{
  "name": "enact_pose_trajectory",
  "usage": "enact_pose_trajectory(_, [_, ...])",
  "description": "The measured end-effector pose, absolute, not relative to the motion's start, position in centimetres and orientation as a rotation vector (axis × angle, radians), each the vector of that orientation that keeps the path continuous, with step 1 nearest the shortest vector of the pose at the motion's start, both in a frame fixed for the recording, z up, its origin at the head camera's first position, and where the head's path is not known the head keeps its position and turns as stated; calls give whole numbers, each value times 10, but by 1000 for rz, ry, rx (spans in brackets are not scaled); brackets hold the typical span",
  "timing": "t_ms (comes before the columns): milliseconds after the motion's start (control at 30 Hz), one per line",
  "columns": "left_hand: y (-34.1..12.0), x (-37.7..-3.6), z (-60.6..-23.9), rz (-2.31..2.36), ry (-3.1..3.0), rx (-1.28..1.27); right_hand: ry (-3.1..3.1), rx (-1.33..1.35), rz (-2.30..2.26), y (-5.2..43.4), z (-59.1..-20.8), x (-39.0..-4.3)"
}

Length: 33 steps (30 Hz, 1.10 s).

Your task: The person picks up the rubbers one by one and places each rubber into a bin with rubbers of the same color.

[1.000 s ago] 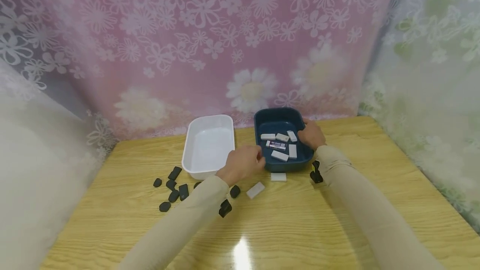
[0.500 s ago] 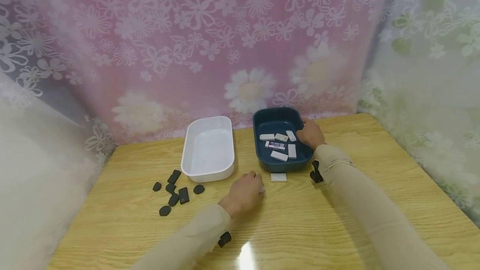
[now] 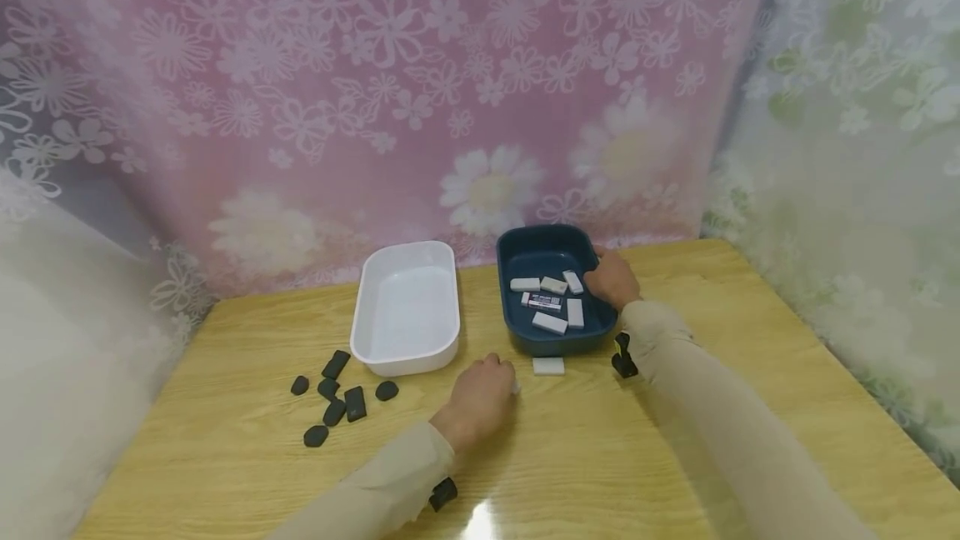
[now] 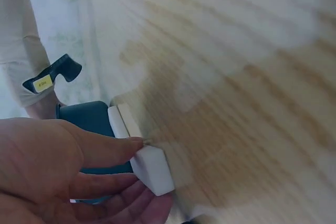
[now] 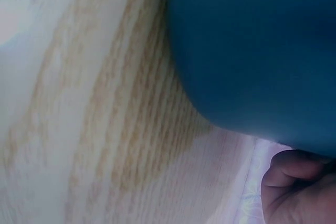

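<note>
left hand (image 3: 480, 394) — our fingers (image 4: 113, 150) pinched a white eraser (image 4: 152, 169) on the counter (image 3: 675, 440), long axis toward the blue tray (image 3: 525, 250) | tray lay just ahead-right of it | right hand (image 3: 611, 282) gripped tray's right rim | second white eraser (image 3: 548, 366) beside tray — left hand nearer

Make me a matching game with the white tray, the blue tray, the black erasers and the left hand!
Things:
1. white tray
2. blue tray
3. black erasers
4. left hand

States:
A. pinches a white eraser
B. holds white erasers inside
C. has nothing inside
D. lie loose on the table, left of the white tray

Pairs: 1-C, 2-B, 3-D, 4-A
</note>
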<state>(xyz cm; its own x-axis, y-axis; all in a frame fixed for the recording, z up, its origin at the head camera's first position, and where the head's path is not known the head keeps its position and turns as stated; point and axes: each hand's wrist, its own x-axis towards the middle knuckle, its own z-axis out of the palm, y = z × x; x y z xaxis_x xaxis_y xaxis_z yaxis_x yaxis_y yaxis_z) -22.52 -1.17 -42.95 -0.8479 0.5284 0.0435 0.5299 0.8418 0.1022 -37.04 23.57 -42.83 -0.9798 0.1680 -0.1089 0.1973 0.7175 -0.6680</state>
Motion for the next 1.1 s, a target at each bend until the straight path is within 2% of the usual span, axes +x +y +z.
enact_pose_trajectory(200, [-12, -223, -423, -214, -2978, -925, 2859, 313, -1110, 240, -433, -368])
enact_pose_trajectory(367, [-12, -232, -395, -278, -2899, -988, 2859, 332, -1110, 242, -430, -367])
enact_pose_trajectory(533, [-11, -249, -359, -328, -2833, -971, 2856, 325, -1112, 238, -428, -367])
enact_pose_trajectory(667, [-6, -270, -345, -368, -2790, -988, 2883, 330, -1082, 237, -428, -368])
enact_pose_trajectory(1100, [19, -312, -361, -381, -2806, -1005, 2901, 352, -1025, 234, -426, -367])
